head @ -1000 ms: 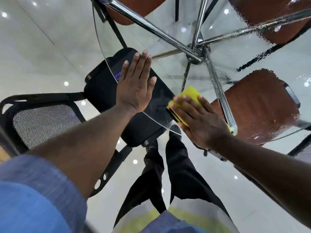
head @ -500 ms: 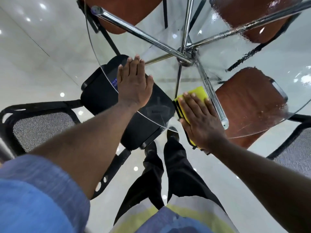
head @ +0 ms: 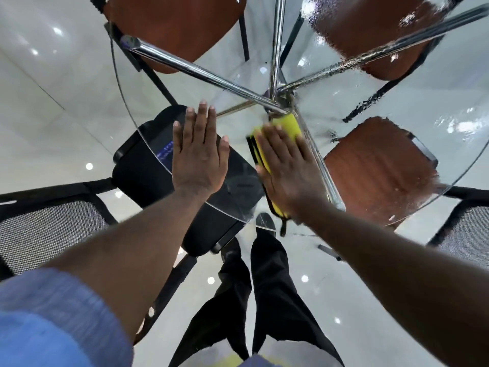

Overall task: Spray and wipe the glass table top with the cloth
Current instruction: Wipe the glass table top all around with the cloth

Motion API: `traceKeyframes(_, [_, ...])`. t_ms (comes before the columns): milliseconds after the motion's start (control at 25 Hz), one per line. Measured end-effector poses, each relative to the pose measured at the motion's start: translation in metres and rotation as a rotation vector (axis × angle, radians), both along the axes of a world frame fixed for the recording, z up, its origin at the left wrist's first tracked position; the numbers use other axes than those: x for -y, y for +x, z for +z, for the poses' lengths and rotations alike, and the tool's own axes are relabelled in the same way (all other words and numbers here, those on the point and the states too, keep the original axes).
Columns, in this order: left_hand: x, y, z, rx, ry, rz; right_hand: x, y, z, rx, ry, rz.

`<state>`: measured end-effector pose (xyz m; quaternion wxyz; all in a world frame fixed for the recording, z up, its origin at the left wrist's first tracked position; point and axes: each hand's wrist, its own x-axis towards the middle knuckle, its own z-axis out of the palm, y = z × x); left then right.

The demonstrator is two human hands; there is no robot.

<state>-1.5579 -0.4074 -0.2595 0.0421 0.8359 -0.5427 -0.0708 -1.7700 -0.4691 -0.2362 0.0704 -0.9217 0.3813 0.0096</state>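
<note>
The round glass table top [head: 238, 123] spans the upper and middle part of the head view, with chrome legs [head: 206, 72] crossing beneath it. My left hand [head: 198, 154] lies flat on the glass near its front edge, fingers straight. To its right, my right hand [head: 285, 165] presses a folded yellow cloth [head: 288, 125] with a black edge flat onto the glass, fingers straight. The cloth's far end shows beyond the fingertips, close to the chrome hub. Wet streaks and droplets cover the glass at the upper right [head: 370, 56]. No spray bottle is in view.
Brown-seated chairs stand under the glass at the top [head: 174, 27], upper right [head: 370, 22] and right [head: 375, 168]. A black office chair [head: 137, 165] sits at the left with a mesh back [head: 47, 234]. Another mesh chair [head: 465, 234] is at the far right. My legs [head: 264, 287] stand on the glossy floor.
My right hand has slid the yellow cloth forward across the glass, from the near edge toward the chrome hub. My left hand stays flat on the glass. The view has shifted forward.
</note>
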Motion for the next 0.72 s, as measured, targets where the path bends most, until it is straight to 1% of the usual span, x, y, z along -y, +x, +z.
traceKeyframes(80, [0.002,0.002,0.000,-0.008,0.031,-0.006,-0.043,-0.043,0.003,-0.075,0.053,0.049])
traceKeyframes(160, [0.002,0.001,-0.001,-0.014,0.048,-0.008,-0.048,-0.057,0.006,-0.081,0.070,0.089])
traceKeyframes(240, [0.002,0.001,-0.002,-0.031,0.062,-0.016,-0.019,-0.036,0.002,-0.040,0.036,0.099])
traceKeyframes(360, [0.002,0.004,-0.006,-0.009,0.085,-0.019,0.058,0.026,-0.009,0.043,-0.109,0.052])
traceKeyframes(400, [0.004,0.003,-0.006,-0.011,0.095,-0.026,0.079,0.041,-0.009,0.049,-0.121,0.012])
traceKeyframes(480, [0.004,0.003,-0.002,-0.004,0.113,-0.027,0.095,0.054,-0.007,0.051,-0.120,-0.041])
traceKeyframes(560, [0.004,0.004,0.000,-0.021,0.119,-0.023,0.073,0.038,-0.004,0.064,-0.060,-0.103])
traceKeyframes(640, [0.004,0.003,0.002,-0.035,0.113,-0.031,0.019,-0.001,0.001,0.027,0.020,-0.203])
traceKeyframes(720, [0.005,0.003,0.004,-0.039,0.112,-0.031,-0.033,-0.039,0.008,-0.044,0.072,-0.184])
